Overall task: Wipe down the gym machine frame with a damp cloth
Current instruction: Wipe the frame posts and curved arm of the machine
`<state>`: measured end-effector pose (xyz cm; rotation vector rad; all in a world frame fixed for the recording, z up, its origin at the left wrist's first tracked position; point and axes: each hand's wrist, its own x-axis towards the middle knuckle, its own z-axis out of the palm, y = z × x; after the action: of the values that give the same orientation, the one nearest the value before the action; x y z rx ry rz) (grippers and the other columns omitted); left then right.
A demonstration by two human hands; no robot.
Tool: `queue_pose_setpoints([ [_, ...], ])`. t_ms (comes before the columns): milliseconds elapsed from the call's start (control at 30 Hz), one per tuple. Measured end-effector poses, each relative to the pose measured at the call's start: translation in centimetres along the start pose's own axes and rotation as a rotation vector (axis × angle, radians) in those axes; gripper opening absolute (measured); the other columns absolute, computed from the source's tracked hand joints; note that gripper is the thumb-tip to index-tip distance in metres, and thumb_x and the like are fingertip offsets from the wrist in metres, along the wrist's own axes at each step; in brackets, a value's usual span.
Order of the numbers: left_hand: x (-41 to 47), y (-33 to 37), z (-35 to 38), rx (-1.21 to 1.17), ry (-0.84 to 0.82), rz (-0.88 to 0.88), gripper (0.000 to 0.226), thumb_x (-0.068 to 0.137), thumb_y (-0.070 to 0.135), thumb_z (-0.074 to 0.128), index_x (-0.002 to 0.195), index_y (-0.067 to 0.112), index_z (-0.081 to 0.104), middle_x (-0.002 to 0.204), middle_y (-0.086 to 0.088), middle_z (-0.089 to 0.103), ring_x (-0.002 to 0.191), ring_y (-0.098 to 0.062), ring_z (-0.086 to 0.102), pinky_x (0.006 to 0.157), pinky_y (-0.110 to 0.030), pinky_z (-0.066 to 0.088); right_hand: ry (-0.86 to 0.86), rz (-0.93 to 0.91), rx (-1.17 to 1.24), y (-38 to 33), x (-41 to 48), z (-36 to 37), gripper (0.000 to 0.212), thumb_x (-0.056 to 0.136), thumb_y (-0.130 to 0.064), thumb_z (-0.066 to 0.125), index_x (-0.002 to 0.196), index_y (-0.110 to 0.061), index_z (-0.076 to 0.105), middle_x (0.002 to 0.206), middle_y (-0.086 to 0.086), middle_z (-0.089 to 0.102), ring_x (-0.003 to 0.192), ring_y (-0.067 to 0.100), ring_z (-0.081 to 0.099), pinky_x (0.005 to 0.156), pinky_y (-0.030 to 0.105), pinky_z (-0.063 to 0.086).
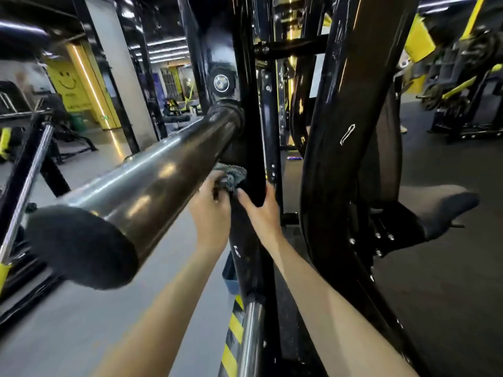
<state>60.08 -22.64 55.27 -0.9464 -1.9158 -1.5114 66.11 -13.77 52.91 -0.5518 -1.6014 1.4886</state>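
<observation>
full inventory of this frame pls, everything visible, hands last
cloth: 1, grey, bunched against the frame post, under the steel tube
frame post: 1, black, centre, running bottom to top
steel tube: 1, dark and glossy, from lower left up to the post
curved frame arm: 1, black, right of the post
seat pad: 1, black, right
chrome rod: 1, silver, bottom centre
hazard stripes: 1 strip, yellow and black, left of the chrome rod
other machines: several, black and yellow, upper right background
left hand: 1, grips the cloth
right hand: 1, grips the frame post beside the cloth
</observation>
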Motion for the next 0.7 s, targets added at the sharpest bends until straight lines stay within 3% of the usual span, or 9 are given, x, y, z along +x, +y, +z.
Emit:
queue_pose_setpoints([
  [100, -4.3, -3.3, 0.8, -0.043, -0.060, 0.093, 0.023, 0.084, -0.007, 0.062, 0.105, 0.003, 0.063, 0.112, -0.002, 0.049, 0.102, -0.024, 0.054, 0.091, -0.030, 0.046, -0.042, -0.022, -0.008, 0.9, 1.4, -0.9, 0.052, 0.065, -0.064, 0.070, 0.096, -0.023, 0.068, 0.094, -0.007, 0.072, 0.094, 0.012, 0.067, 0.088, 0.036, 0.054],
  [167, -4.8, -3.8, 1.0, -0.065, -0.031, 0.114, 0.019, 0.085, -0.004, 0.064, 0.103, 0.003, 0.064, 0.109, 0.001, 0.049, 0.100, -0.020, 0.055, 0.091, -0.034, 0.047, -0.057, -0.037, -0.051, 0.9, 1.6, -1.2, 0.054, 0.063, -0.070, 0.067, 0.091, -0.024, 0.068, 0.092, -0.006, 0.071, 0.094, 0.014, 0.066, 0.087, 0.036, 0.053],
  [300, -1.3, -1.0, 1.7, -0.087, 0.143, 0.138, 0.012, 0.084, -0.003, 0.064, 0.095, 0.003, 0.065, 0.098, 0.004, 0.051, 0.095, -0.019, 0.055, 0.085, -0.026, 0.045, -0.066, -0.045, 0.031, 1.1, 1.0, -0.9, 0.055, 0.064, -0.068, 0.068, 0.092, -0.021, 0.067, 0.093, 0.000, 0.072, 0.089, 0.016, 0.068, 0.084, 0.039, 0.055],
  [400, -3.2, -2.0, 2.4, -0.066, 0.207, 0.079, 0.021, 0.078, -0.014, 0.059, 0.092, 0.001, 0.064, 0.091, 0.001, 0.052, 0.087, -0.021, 0.056, 0.079, -0.026, 0.045, -0.085, -0.066, 0.038, 1.2, 1.0, -1.0, 0.044, 0.078, -0.060, 0.066, 0.094, -0.019, 0.064, 0.095, -0.001, 0.068, 0.086, 0.012, 0.064, 0.078, 0.029, 0.052],
  [500, -5.5, -3.8, 2.1, 0.013, 0.148, 0.165, 0.030, 0.072, -0.020, 0.054, 0.088, 0.003, 0.063, 0.087, -0.001, 0.055, 0.087, -0.027, 0.056, 0.079, -0.030, 0.044, -0.099, -0.088, 0.027, 0.8, 0.5, -1.4, 0.037, 0.088, -0.051, 0.062, 0.095, -0.016, 0.055, 0.085, -0.009, 0.056, 0.082, 0.010, 0.054, 0.062, 0.019, 0.040],
  [600, -2.3, -2.0, 1.7, 0.043, 0.183, 0.186, 0.030, 0.073, -0.018, 0.054, 0.091, 0.003, 0.066, 0.091, -0.007, 0.062, 0.092, -0.026, 0.059, 0.084, -0.034, 0.048, -0.133, -0.088, 0.043, 0.9, 0.6, -1.6, 0.031, 0.091, -0.048, 0.059, 0.098, -0.022, 0.044, 0.088, -0.011, 0.048, 0.077, 0.002, 0.045, 0.069, 0.019, 0.037],
  [700, -1.5, -0.4, 2.0, 0.040, 0.234, 0.175, 0.034, 0.073, -0.021, 0.050, 0.093, 0.002, 0.063, 0.091, -0.002, 0.057, 0.093, -0.020, 0.053, 0.082, -0.017, 0.036, -0.120, -0.081, 0.014, 0.4, 0.3, -1.7, 0.035, 0.091, -0.049, 0.059, 0.110, -0.021, 0.051, 0.102, -0.005, 0.050, 0.081, 0.002, 0.045, 0.075, 0.018, 0.036],
])
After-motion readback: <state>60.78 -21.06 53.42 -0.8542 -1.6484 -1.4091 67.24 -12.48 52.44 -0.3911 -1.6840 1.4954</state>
